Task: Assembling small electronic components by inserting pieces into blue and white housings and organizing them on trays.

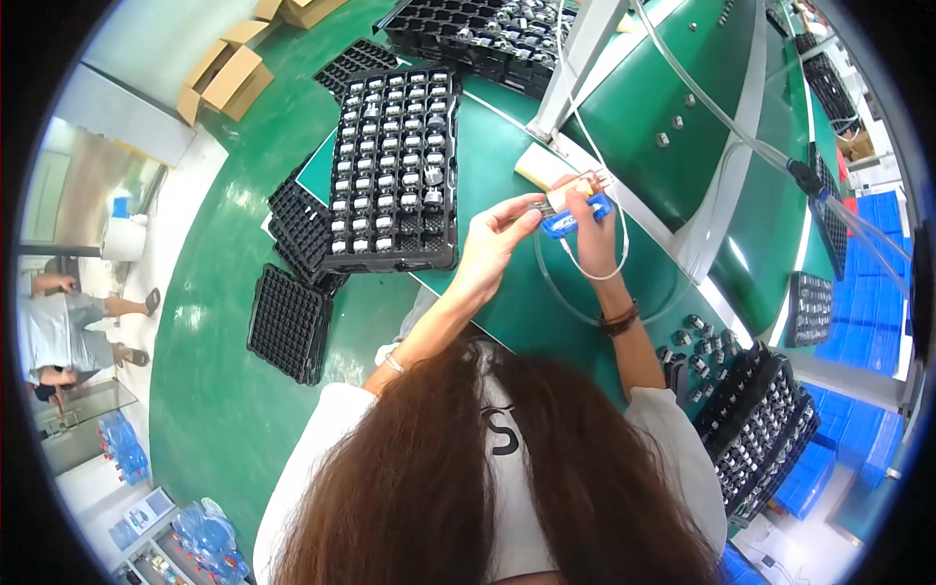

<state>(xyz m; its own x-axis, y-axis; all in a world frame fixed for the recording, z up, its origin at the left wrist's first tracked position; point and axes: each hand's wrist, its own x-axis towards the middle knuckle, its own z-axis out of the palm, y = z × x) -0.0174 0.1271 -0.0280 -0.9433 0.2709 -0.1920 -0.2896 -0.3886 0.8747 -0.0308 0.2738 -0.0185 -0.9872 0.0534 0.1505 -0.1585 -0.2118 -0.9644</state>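
Over the green worktable [526,312], my two hands are close together. My left hand [495,239] pinches a small part with a metallic glint [542,207] between thumb and fingertips; its exact kind is too small to make out. The fingers of my right hand [593,234] close round a blue hand-held tool [563,226], just right of that part. A thin white cable [625,239] loops round by the right wrist; where it joins is hidden. Behind the hands lies a pale yellow block [538,167].
At left, a black tray [394,248] holds rows of small white-and-black parts. Stacked black trays [290,322] stand beyond it. Loose parts [704,356] lie at right, beside tilted filled trays [756,429]. A metal post [575,73] and a green conveyor belt [653,93] are ahead.
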